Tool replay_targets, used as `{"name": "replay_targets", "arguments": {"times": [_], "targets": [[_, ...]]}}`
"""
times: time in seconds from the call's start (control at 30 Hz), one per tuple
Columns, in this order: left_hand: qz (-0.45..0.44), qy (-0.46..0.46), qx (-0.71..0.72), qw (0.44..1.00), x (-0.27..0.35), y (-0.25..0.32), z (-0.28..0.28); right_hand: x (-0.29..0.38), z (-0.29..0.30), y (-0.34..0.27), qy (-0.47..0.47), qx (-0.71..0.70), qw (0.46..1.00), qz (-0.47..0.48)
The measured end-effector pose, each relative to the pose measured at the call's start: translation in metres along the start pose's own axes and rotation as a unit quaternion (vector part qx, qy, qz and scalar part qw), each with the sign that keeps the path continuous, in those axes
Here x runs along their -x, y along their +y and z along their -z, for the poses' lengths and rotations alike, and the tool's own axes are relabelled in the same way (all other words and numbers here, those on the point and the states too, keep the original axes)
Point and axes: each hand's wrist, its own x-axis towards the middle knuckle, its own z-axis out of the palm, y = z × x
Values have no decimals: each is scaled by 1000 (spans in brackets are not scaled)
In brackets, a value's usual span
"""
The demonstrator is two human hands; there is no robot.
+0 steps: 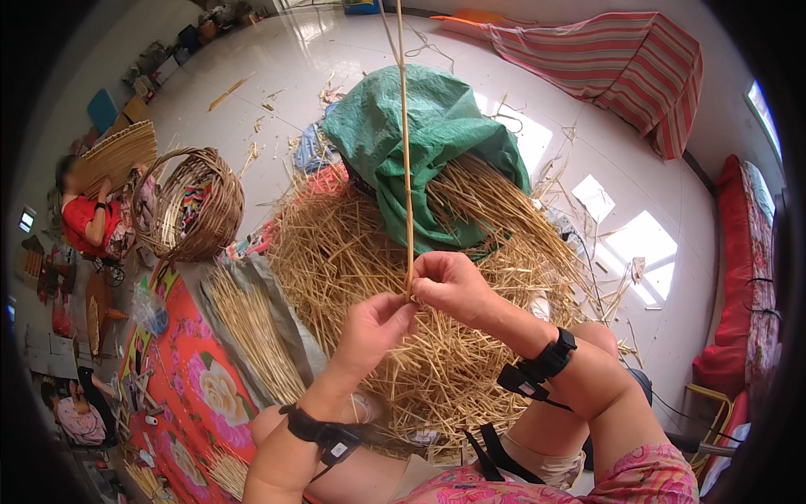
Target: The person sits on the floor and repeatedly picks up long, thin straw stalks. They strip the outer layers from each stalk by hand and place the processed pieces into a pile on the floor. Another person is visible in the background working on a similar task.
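Note:
Both hands meet at the lower end of a long straw stalk (406,157), which stands nearly upright in front of me and runs to the top of the picture. My right hand (450,283) pinches the stalk between thumb and fingers. Just below and to the left, my left hand (378,321) pinches its bottom tip. Beneath them spreads a heap of loose straw (327,252) on the floor. Behind the stalk, a green woven sack (415,101) lies on the heap, with a bundle of straw stalks (497,195) sticking out of its mouth.
Left of the heap, trimmed straw (252,327) lies on a grey sack beside a red floral cloth (201,365). A wicker basket (220,214) stands farther off, near a person in red (94,220). Another person (79,416) sits lower left. Striped fabric (604,63) covers something at upper right.

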Motion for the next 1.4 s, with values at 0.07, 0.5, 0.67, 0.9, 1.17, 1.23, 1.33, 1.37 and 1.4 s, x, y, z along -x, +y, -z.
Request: {"name": "replay_targets", "arguments": {"times": [0.07, 0.5, 0.67, 0.9, 1.17, 1.23, 1.33, 1.37, 1.4], "targets": [[-29, 12, -75, 997, 1, -1, 2, 0, 0, -2, 30, 18, 999, -10], [-97, 62, -187, 976, 1, -11, 0, -1, -4, 8, 25, 104, 993, 40], [-107, 62, -184, 975, 1, -11, -1, -1, -6, 9, 35, 105, 993, 43], [-15, -20, -18, 1000, 1, -4, 2, -1, -5, 7, -13, -6, 1000, 22], [-18, -74, 33, 997, 2, -2, 5, 2, -4, -2, -63, -121, 990, -31], [-13, -76, 40, 996, 3, 0, 5, 0, -3, 0, -72, -134, 988, -35], [-7, -71, 43, 997, 3, 1, 6, -1, -1, -1, -81, -118, 989, -37], [-5, -67, 43, 997, 3, 0, 6, -1, 0, -1, -83, -106, 990, -36], [-2, -63, 43, 997, 3, -1, 6, -1, -1, -1, -77, -97, 992, -30]]}}
